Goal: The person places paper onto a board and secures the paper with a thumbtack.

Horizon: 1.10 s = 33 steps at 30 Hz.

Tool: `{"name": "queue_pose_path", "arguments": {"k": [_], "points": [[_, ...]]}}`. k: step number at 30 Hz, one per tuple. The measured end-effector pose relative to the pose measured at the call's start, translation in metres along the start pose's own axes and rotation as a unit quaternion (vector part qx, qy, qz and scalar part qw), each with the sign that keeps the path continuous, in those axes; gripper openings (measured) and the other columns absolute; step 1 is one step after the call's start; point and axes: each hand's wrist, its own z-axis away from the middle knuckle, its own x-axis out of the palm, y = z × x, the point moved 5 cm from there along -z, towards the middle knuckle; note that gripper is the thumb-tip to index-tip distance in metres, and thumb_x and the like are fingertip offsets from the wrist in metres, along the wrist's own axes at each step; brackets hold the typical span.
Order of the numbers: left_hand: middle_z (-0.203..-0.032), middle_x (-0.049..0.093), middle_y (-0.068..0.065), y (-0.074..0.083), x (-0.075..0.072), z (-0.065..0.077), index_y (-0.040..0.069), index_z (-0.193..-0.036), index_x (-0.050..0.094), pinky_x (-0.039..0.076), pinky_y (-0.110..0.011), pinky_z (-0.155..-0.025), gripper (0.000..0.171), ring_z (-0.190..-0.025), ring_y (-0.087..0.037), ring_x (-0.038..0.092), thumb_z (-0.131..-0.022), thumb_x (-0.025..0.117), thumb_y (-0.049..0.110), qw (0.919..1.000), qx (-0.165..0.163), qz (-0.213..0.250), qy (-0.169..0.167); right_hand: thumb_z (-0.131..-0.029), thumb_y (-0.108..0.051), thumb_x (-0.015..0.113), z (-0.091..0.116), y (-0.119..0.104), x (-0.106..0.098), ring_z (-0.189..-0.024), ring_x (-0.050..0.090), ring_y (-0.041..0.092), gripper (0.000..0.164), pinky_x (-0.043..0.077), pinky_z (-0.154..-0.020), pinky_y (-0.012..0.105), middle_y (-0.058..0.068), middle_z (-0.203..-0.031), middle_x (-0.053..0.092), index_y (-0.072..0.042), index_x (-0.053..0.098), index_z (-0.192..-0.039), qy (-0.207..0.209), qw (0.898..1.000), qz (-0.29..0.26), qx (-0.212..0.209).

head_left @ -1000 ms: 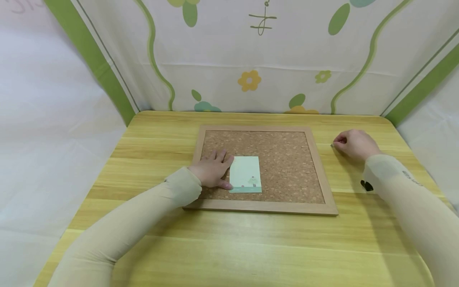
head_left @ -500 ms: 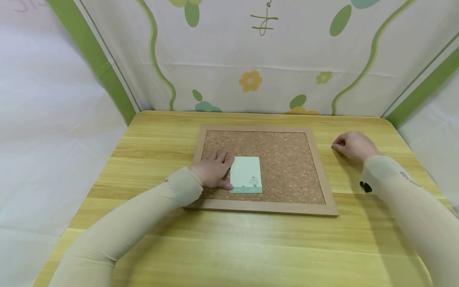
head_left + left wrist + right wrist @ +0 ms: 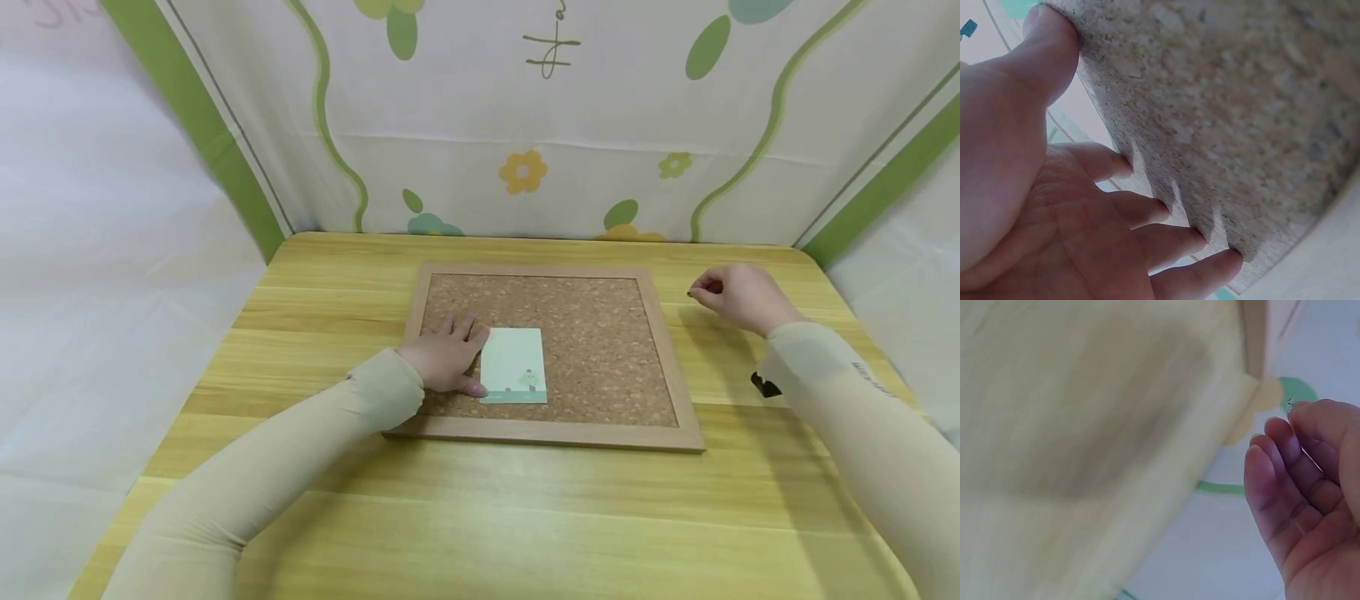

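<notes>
A wood-framed cork board (image 3: 600,358) lies flat on the table, with a pale green paper note (image 3: 513,358) on its left half. My left hand (image 3: 444,358) rests spread on the cork, thumb and index fingertip at the note's left edge. The left wrist view has its fingertips pressed against the cork surface (image 3: 1210,112). Right of the board, my right hand (image 3: 742,298) is above the table, pinching a tiny dark pin (image 3: 690,293) between thumb and index finger. In the right wrist view only a thin tip of the pin (image 3: 1290,402) shows; its head is hidden by the fingers.
The light wooden table (image 3: 480,525) runs out in front of the board. A white curtain (image 3: 600,100) with printed flowers stands right behind the far table edge. A small black object (image 3: 765,384) shows beside the right sleeve.
My right hand was low at the tabletop with the tiny pin at its fingertips; it has now lifted upward with the pin. The left hand and the note have stayed in place.
</notes>
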Motion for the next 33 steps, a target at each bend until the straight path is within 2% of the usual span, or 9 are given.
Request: {"name": "queue_pose_path", "arguments": {"k": [7, 12, 17, 33], "points": [[-0.151, -0.011, -0.016, -0.001, 0.001, 0.002, 0.017, -0.149, -0.001, 0.016, -0.058, -0.103, 0.098, -0.135, -0.042, -0.005, -0.079, 0.05, 0.062, 1.0, -0.004, 0.006, -0.001, -0.091, -0.023, 0.058, 0.003, -0.034, -0.011, -0.07, 0.06, 0.018, 0.021, 0.047, -0.066, 0.042, 0.004, -0.081, 0.066, -0.006, 0.069, -0.093, 0.007, 1.0, -0.005, -0.015], [-0.151, -0.01, -0.015, -0.001, 0.001, 0.002, 0.016, -0.149, -0.001, 0.016, -0.057, -0.103, 0.098, -0.135, -0.041, -0.004, -0.079, 0.049, 0.063, 1.0, -0.007, 0.005, 0.0, -0.089, -0.02, 0.06, 0.006, -0.061, -0.012, -0.067, 0.059, 0.015, 0.015, 0.047, -0.063, 0.038, 0.0, -0.076, 0.066, -0.009, 0.07, -0.088, 0.036, 0.998, -0.014, -0.042], [-0.151, -0.009, -0.015, -0.001, 0.002, 0.003, 0.016, -0.149, 0.0, 0.017, -0.056, -0.103, 0.097, -0.135, -0.041, -0.003, -0.079, 0.049, 0.063, 1.0, -0.007, 0.002, 0.003, -0.088, -0.019, 0.062, 0.011, -0.084, -0.004, -0.065, 0.059, 0.012, 0.013, 0.047, -0.059, 0.033, -0.002, -0.074, 0.065, -0.008, 0.069, -0.088, 0.044, 0.996, -0.039, -0.061], [-0.152, -0.008, -0.015, 0.001, 0.0, 0.004, 0.017, -0.149, 0.0, 0.018, -0.055, -0.103, 0.099, -0.135, -0.042, -0.003, -0.078, 0.049, 0.064, 0.9999, -0.009, -0.005, 0.005, -0.087, -0.014, 0.064, 0.03, -0.145, 0.023, -0.065, 0.061, 0.009, 0.007, 0.05, -0.057, 0.027, 0.0, -0.076, 0.067, -0.009, 0.068, -0.087, 0.024, 0.987, -0.099, -0.124]]}}
